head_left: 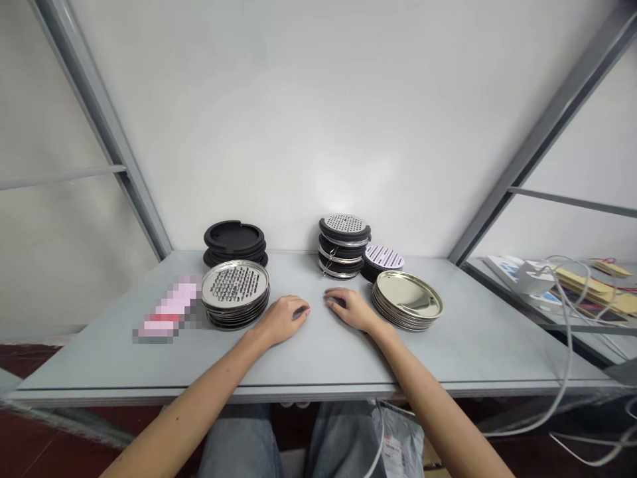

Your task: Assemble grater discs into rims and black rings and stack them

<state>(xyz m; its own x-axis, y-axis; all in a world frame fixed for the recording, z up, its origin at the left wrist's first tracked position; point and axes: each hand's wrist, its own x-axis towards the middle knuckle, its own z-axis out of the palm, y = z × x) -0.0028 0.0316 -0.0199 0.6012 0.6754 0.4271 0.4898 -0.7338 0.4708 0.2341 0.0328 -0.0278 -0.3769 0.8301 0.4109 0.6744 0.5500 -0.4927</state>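
My left hand [283, 320] lies on the grey table, fingers loosely bent, with nothing in it. Just left of it is a stack of round metal grater plates [237, 285] with raised teeth. My right hand [352, 309] also rests on the table, holding nothing, with its thumb apart from the fingers. Close to its right side sits a stack of shiny gold-toned round lids [409, 294]. Behind it stands a taller pile of black rings and metal bands with wire clasps, topped by a perforated metal disc [345, 224].
Black round plastic rings [235, 238] are piled at the back left. A pink slotted disc [384, 257] tops a low black stack at the back right. A blurred pink item [174, 304] lies at left. White cables [567, 345] hang off the right-hand shelf. Grey posts flank the table.
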